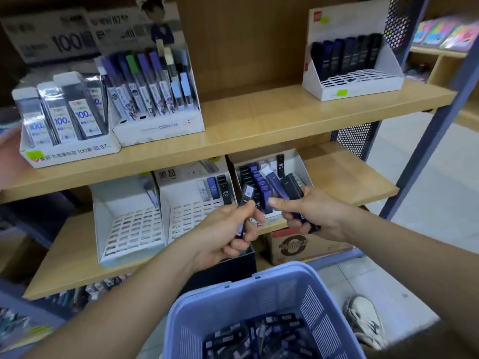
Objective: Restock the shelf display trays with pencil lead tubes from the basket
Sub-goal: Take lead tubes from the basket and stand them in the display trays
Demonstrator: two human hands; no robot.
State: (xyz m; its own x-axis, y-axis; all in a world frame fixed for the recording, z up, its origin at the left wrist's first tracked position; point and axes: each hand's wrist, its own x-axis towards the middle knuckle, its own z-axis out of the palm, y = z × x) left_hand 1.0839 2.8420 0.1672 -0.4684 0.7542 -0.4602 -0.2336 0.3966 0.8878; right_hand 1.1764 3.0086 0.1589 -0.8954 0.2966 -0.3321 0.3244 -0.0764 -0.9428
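Left hand (225, 237) pinches one dark lead tube (245, 200); right hand (313, 216) grips a bunch (281, 186).
I count at least two tubes in that bunch, three white display trays (103, 216) on the lower shelf (350, 182), one blue basket (259, 277) of tubes below.

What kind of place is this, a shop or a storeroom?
Probably a stationery shop: wooden shelves carry white display trays of pencil lead tubes, one with a green sticker, and a blue basket holds more stock.
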